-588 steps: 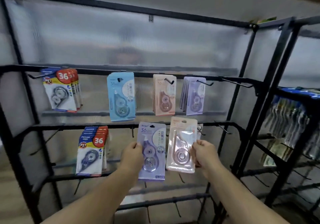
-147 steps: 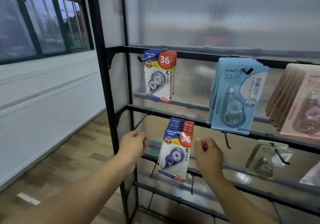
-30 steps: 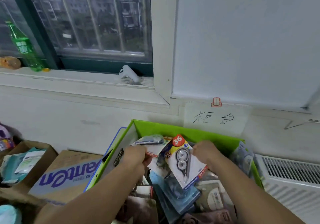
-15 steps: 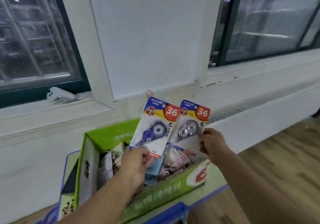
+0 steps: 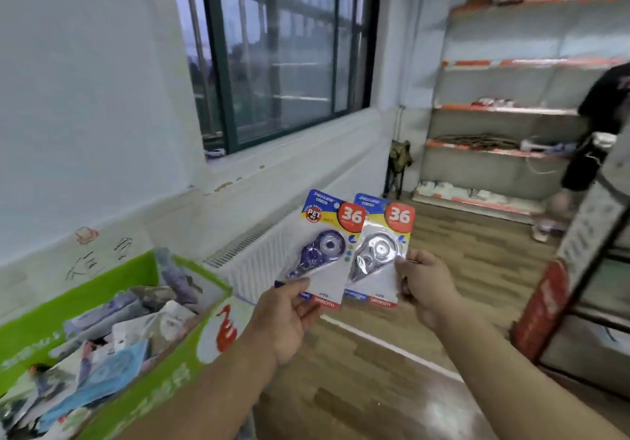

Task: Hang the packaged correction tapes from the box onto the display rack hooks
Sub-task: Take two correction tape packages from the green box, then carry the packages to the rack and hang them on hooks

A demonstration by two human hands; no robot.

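Left hand (image 5: pixel 289 320) pinches the bottom of a carded correction tape with blue dispenser (image 5: pixel 320 252). Right hand (image 5: pixel 426 289) pinches a matching card with grey dispenser (image 5: pixel 378 252), and the two cards overlap. Green cardboard box (image 5: pixel 163 381) of packages sits lower left, with a white radiator (image 5: pixel 252 269) behind. Since the prior frame both cards have cleared the box. Black rack frame (image 5: pixel 606 259) is cut off at right and blurred.

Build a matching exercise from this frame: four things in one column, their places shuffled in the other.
1. blue-tape pack
2. silver-tape pack
3. green box
4. orange-edged shelves

A. against the far wall, on the right
B. pinched in the right hand
C. lower left, full of packages
D. pinched in the left hand

Pairs: 1-D, 2-B, 3-C, 4-A.
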